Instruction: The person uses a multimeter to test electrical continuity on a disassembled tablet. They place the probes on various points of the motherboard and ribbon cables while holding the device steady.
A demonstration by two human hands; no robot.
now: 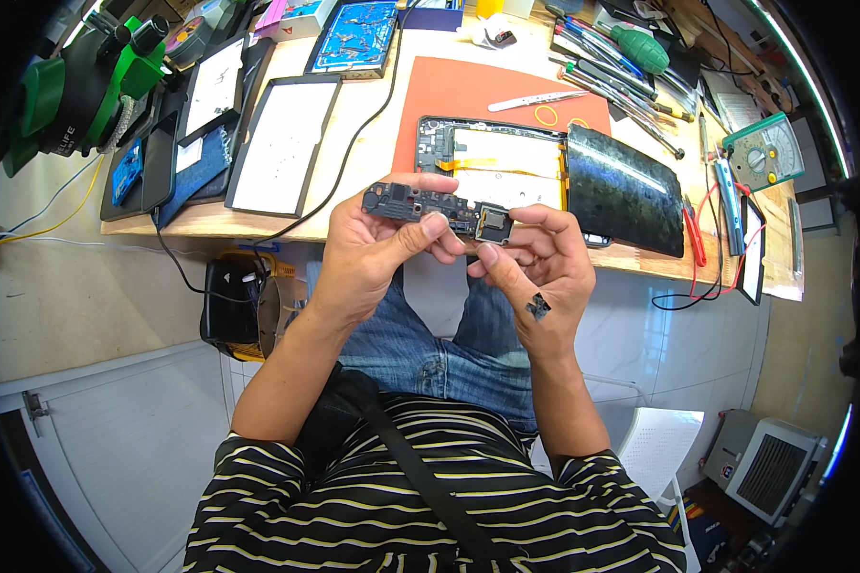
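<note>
Head view shows the two bare hands sharing one long, narrow, dark circuit board at the centre of the frame, just off the counter's near edge. Left hand grips its left and middle part, thumb across the lower edge; right hand, with a small black patch near the thumb's base, pinches its right end between thumb and fingers. Just above, right of centre, lie an opened flat device with a pale interior and a glossy black rectangular panel. Slim silver tweezers rest on an orange mat in the upper middle.
</note>
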